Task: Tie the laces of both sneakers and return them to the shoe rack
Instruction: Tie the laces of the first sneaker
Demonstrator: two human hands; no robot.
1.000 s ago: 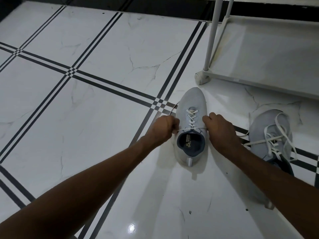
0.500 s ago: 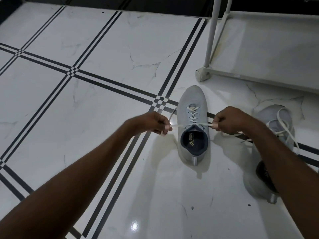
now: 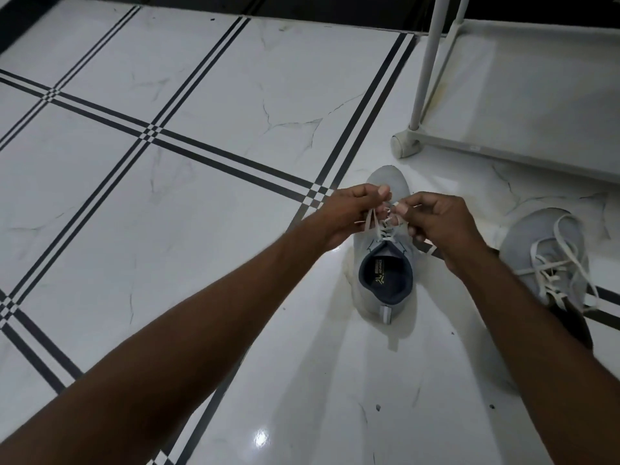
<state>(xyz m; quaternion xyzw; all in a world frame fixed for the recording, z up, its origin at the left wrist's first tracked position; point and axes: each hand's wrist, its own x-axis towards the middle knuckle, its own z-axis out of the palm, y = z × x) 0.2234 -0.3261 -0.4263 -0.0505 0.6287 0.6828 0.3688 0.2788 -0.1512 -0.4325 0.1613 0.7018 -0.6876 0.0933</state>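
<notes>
Both your forearms reach forward and converge over the grey sneaker (image 3: pixel 385 283) on the floor in front of you, toe pointing away, heel toward you. Your left hand (image 3: pixel 349 214) is curled with knuckles up, its fingers pinched on a strand of the white laces (image 3: pixel 380 226) above the tongue; your right hand (image 3: pixel 436 223) faces it, fingers bent and closed on the other strand, the two sets of fingertips almost touching over the eyelets. The second sneaker (image 3: pixel 550 256) lies to your right, partly behind your right forearm, its laces loose and trailing. Both shoes sit on a glossy white marble-look tile floor (image 3: pixel 188 203) crossed by dark stripe bands. The white shoe rack (image 3: pixel 523 95) stands at upper right, just beyond the sneakers, its bottom shelf bare
</notes>
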